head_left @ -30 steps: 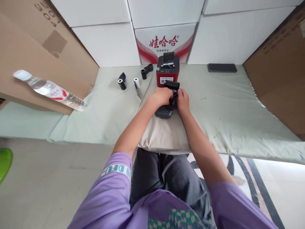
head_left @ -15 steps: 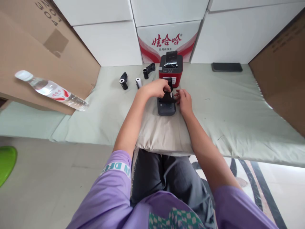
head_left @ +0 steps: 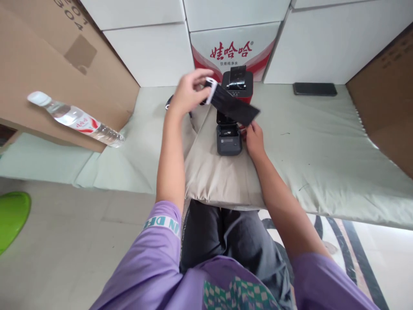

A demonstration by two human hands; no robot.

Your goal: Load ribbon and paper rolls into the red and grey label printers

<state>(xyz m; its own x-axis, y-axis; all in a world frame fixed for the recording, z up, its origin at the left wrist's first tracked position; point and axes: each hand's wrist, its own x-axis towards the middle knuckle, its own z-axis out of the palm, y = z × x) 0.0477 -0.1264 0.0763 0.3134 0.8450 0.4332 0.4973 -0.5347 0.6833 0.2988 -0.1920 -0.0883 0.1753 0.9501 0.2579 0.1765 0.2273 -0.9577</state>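
Left hand (head_left: 187,92): raised, fingers pinched on the white core end of a black ribbon strip (head_left: 232,106), which stretched down and rightward to the right hand (head_left: 254,137). Right hand: fingers closed on the strip's lower end, touching the right side of a small dark grey printer (head_left: 229,140) lying open on a beige cushion (head_left: 219,181). Beyond both hands: red printer (head_left: 238,84). Far left of the left hand: water bottle (head_left: 75,118). Far right: black phone (head_left: 314,89).
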